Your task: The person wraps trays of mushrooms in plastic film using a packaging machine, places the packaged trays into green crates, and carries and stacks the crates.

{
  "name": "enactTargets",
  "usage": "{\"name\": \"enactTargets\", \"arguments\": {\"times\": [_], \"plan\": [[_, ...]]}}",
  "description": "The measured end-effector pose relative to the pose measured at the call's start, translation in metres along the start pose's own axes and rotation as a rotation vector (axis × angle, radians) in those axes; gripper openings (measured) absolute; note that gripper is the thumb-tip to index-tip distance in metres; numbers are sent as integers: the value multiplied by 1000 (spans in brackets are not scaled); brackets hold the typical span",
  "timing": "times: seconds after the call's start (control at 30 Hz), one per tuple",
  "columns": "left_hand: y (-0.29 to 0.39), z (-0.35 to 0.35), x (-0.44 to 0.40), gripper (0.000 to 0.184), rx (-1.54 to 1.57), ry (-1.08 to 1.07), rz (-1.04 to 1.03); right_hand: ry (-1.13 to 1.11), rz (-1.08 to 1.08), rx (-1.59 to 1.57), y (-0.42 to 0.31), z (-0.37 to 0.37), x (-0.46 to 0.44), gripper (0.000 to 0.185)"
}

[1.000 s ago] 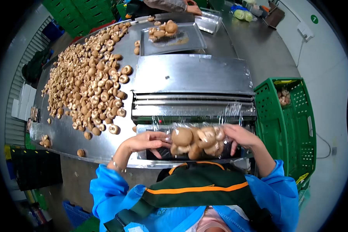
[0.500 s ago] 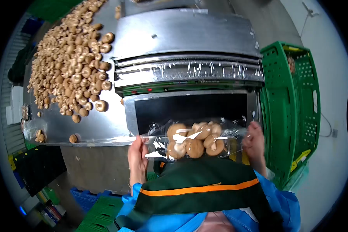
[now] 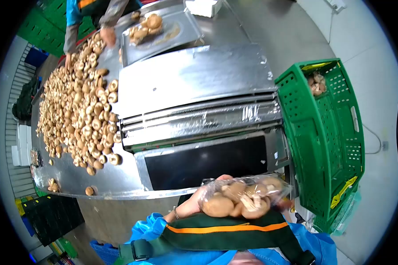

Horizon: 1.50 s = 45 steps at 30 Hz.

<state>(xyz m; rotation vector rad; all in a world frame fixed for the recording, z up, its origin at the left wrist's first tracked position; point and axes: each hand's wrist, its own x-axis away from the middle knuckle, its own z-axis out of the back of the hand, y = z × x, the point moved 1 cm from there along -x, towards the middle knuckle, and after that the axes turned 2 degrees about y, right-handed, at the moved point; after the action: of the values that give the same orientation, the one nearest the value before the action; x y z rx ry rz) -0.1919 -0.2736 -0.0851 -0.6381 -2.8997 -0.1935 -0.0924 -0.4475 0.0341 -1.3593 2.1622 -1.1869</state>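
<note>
A film-wrapped pack of mushrooms [image 3: 243, 196] is held close to the apron, in front of the wrapping machine [image 3: 199, 119]. My left hand [image 3: 198, 199] grips the pack's left end, its fingers partly hidden behind it. At the right end is my right hand [image 3: 284, 205], blurred and mostly covered by the pack. The machine's black plate [image 3: 205, 162] lies just beyond the pack, with its surface exposed. Clear film is stretched in wrinkles over the mushrooms.
Loose mushrooms [image 3: 82, 106] are heaped on the steel table [image 3: 119, 176] at left. A co-worker's hands [image 3: 107, 36] reach over them. A metal tray [image 3: 181, 33] holds mushrooms at the back. On the right, a green crate [image 3: 303, 141] contains a wrapped pack [image 3: 316, 84] at its far end.
The pack has moved right from over the plate's front edge, and my left hand has come in against it. The view has turned, bringing the co-worker's hands over the mushroom heap into sight.
</note>
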Motion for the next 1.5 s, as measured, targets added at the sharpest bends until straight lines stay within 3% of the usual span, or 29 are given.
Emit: {"name": "enactTargets", "arguments": {"times": [0.03,0.1,0.17,0.2,0.23,0.3,0.33,0.37,0.4,0.43,0.5,0.57,0.6,0.67,0.7,0.73,0.77,0.8,0.83,0.87,0.93,1.0,1.07,1.13,1.2,1.23,1.27,1.37,1.5], "plan": [[16,-25,-17,29,-99,14,45,-7,107,-15,-20,0,1,39],[63,-112,-51,30,-693,199,96,73,305,-57,-56,15,8,41],[126,-151,-80,30,-1442,107,-198,268,498,-127,-93,53,27,43],[157,-171,-94,33,-1432,308,-300,399,585,-189,-108,84,44,44],[206,-160,-113,33,-1805,428,-685,540,659,-272,-121,124,66,45],[319,-124,-132,35,-1811,600,-1031,668,721,-669,-111,303,154,52],[389,-87,-131,38,-1987,795,-1089,1175,564,-305,-134,297,138,54],[460,-44,-125,41,-1965,1030,-1119,1622,181,8,-159,288,120,55],[524,3,-112,44,-1943,1261,-1127,1414,239,-142,-149,323,125,56],[535,-2,-112,38,-2042,1766,-746,1192,289,-282,-131,376,134,57],[598,43,-87,31,-1726,1721,-537,1515,382,-197,-103,461,138,54],[596,54,-83,27,-1267,1521,-669,1439,452,-207,-72,556,139,45],[590,58,-84,25,-1127,1441,-737,1249,335,-284,-80,545,115,37],[581,66,-93,22,-905,1346,-848,1494,-2,35,-88,563,90,33],[584,74,-99,20,-794,1327,-894,1286,-39,71,-93,575,93,33],[585,79,-102,18,-696,1312,-946,1465,-2,133,-98,578,95,35],[584,83,-105,16,-626,1287,-998,1793,-143,602,-108,583,97,37],[563,70,-113,15,-796,1239,-1063,2152,-441,991,-128,546,73,40],[561,71,-112,15,-833,1118,-1026,2293,-426,1521,-140,509,55,38],[546,53,-119,16,-899,1211,-1070,2065,-63,1350,-153,502,42,36],[539,52,-126,17,-948,1167,-1184,1516,525,980,-171,489,24,32],[520,30,-129,14,-849,1176,-1167,1235,535,767,-212,284,-66,26],[501,16,-130,12,-670,934,-1256,881,677,818,-230,164,-106,22],[476,-9,-118,14,-727,904,-1184,604,866,991,-228,41,-117,17],[432,-47,-99,14,-753,851,-1151,22,1162,1160,-219,-49,-114,13],[413,-61,-90,15,-767,830,-1143,-138,1254,1058,-207,-87,-114,10],[397,-64,-83,16,-799,813,-1111,-311,1326,959,-195,-126,-114,19],[333,-66,-64,17,-759,837,-1033,-467,1405,456,-160,-190,-106,14],[253,-55,-44,17,-671,853,-926,-572,1290,301,-132,-202,-86,6]]}}
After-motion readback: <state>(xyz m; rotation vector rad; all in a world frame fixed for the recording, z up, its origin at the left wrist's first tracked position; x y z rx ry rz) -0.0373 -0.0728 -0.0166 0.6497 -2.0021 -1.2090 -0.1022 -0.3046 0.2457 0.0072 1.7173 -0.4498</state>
